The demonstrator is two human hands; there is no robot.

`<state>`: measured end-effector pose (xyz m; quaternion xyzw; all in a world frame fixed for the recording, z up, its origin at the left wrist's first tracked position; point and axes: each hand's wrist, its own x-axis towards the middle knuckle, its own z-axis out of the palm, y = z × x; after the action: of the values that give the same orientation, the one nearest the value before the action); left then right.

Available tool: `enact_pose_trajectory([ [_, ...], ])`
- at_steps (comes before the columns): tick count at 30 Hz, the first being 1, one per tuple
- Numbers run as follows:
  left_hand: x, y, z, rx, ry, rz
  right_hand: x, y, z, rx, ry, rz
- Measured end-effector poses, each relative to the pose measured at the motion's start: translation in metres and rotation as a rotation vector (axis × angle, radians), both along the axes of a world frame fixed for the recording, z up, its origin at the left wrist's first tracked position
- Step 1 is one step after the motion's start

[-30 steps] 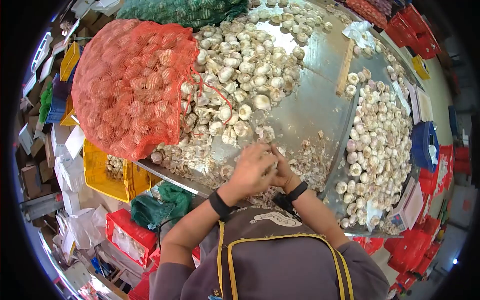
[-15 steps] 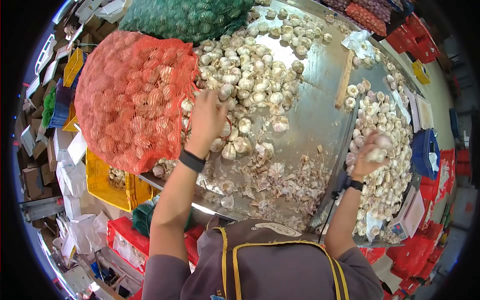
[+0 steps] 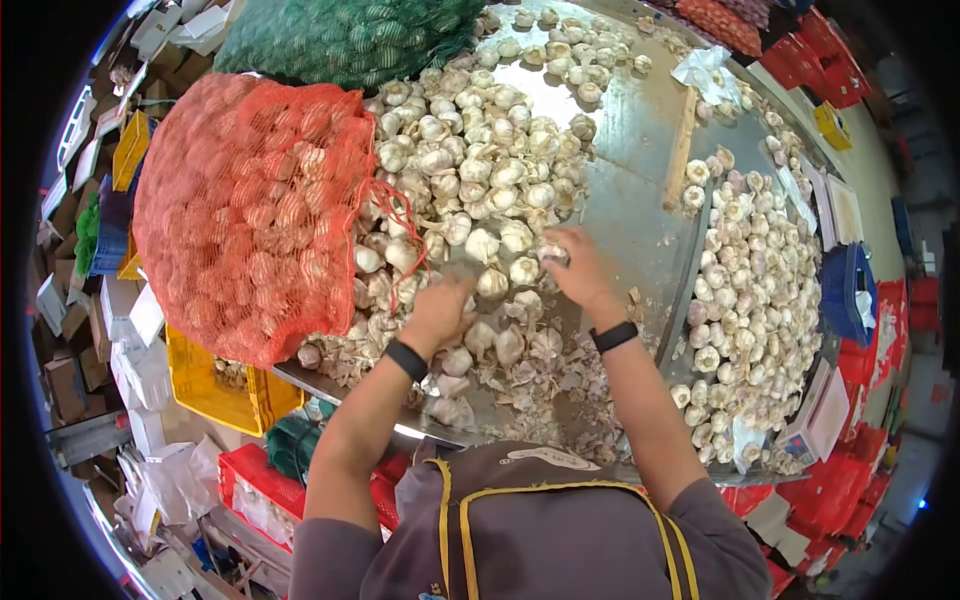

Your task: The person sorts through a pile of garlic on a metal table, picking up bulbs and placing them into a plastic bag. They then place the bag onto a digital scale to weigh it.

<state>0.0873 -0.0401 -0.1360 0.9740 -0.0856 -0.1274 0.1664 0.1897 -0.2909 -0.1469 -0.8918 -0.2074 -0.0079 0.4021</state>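
My right hand (image 3: 582,272) has its fingers closed around a garlic bulb (image 3: 550,252) at the near right edge of the garlic pile (image 3: 480,150). To its left, my left hand (image 3: 440,314) is low over the near part of the pile, its fingertips smeared by motion beside a whitish bulb (image 3: 492,283). Loose papery skins (image 3: 560,385) lie on the metal table (image 3: 630,160) below both hands. A full red mesh sack (image 3: 250,220) stands left of the pile, its red drawstring (image 3: 395,215) trailing over some bulbs.
Right of a metal divider (image 3: 688,290) lies a second heap of garlic bulbs (image 3: 750,280). A wooden stick (image 3: 680,150) rests near the divider's far end. Behind the red sack is a green mesh sack (image 3: 350,40). A yellow crate (image 3: 215,385) stands below the table's left edge.
My right hand has come from the right-hand heap, where it held garlic, to the middle pile. My left hand has moved nearer to my body, away from the red sack's mouth.
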Motion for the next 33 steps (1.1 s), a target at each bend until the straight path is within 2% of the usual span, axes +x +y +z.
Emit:
enact_pose_trajectory([
  [2,-0.012,0.001,0.004,-0.079,0.031,0.034,-0.003,0.012,-0.011,-0.212,0.089,-0.007],
  [4,-0.023,0.013,0.001,-0.478,0.176,0.315,-0.007,0.013,-0.012,-0.221,0.084,-0.011],
  [5,-0.024,0.02,-0.002,-0.73,0.147,0.347,-0.011,0.013,-0.009,-0.254,0.117,-0.003],
  [6,-0.027,0.025,-0.005,-0.732,0.15,0.354,-0.015,0.013,-0.006,-0.287,0.151,0.005],
  [7,-0.028,0.028,0.006,-1.154,0.279,0.546,-0.021,0.011,-0.002,-0.29,0.154,0.009],
  [8,-0.028,0.03,0.022,-1.577,0.41,0.734,-0.028,0.008,0.002,-0.225,0.191,0.018],
  [9,-0.025,0.025,0.06,-1.739,0.459,0.895,-0.03,0.004,0.004,-0.16,0.227,0.027],
  [10,-0.023,0.027,0.062,-1.744,0.458,0.896,-0.029,-0.002,-0.005,-0.164,0.226,0.029],
  [12,-0.018,0.039,0.06,-1.936,0.491,0.745,-0.028,-0.017,-0.033,0.398,0.648,-0.106],
  [13,-0.01,0.044,0.032,-1.823,0.468,0.724,-0.026,-0.018,-0.019,0.395,0.651,-0.105],
  [14,0.0,0.04,0.031,-1.825,0.47,0.729,-0.02,-0.016,0.01,0.77,0.953,-0.072],
  [15,0.013,0.027,0.033,-1.333,0.239,0.615,-0.013,-0.014,0.026,1.152,1.245,-0.034],
  [16,0.027,0.015,0.035,-0.838,0.023,0.485,-0.005,-0.01,0.024,1.147,1.245,-0.032],
  [17,0.043,0.004,0.038,-0.841,0.021,0.49,0.005,-0.004,0.02,1.022,1.206,-0.021],
  [19,0.072,-0.008,0.043,0.007,-0.039,0.396,0.026,0.013,0.009,0.776,1.121,0.005],
  [21,0.092,-0.001,0.017,0.051,0.001,0.402,0.037,0.028,0.004,0.536,1.021,0.027],
  [22,0.1,0.0,0.007,0.1,0.045,0.399,0.037,0.037,0.007,0.534,1.018,0.027],
  [24,0.101,-0.002,0.011,0.15,0.11,0.371,0.031,0.063,0.019,-0.511,0.249,0.099],
  [25,0.096,0.0,0.015,0.117,0.093,0.322,0.025,0.072,0.029,-0.62,0.221,0.088],
  [26,0.09,0.002,0.019,0.084,0.075,0.274,0.026,0.076,0.026,-0.611,0.222,0.086],
  [27,0.082,0.004,0.024,-0.021,0.084,0.312,0.026,0.079,0.019,-0.672,0.168,0.082],
  [28,0.074,0.008,0.023,-0.014,0.088,0.307,0.025,0.08,0.011,-0.734,0.115,0.078],
  [30,0.055,0.02,0.021,-0.639,0.235,0.42,0.024,0.077,-0.002,-0.73,0.112,0.053],
  [31,0.043,0.025,-0.002,-0.845,0.054,0.339,0.025,0.074,-0.004,-0.731,0.096,0.033],
  [32,0.032,0.023,0.017,-0.841,0.052,0.338,0.024,0.07,-0.002,-0.728,0.096,0.032],
  [33,0.019,0.023,0.038,-1.271,0.3,0.435,0.024,0.064,0.001,-0.726,0.139,0.025],
])
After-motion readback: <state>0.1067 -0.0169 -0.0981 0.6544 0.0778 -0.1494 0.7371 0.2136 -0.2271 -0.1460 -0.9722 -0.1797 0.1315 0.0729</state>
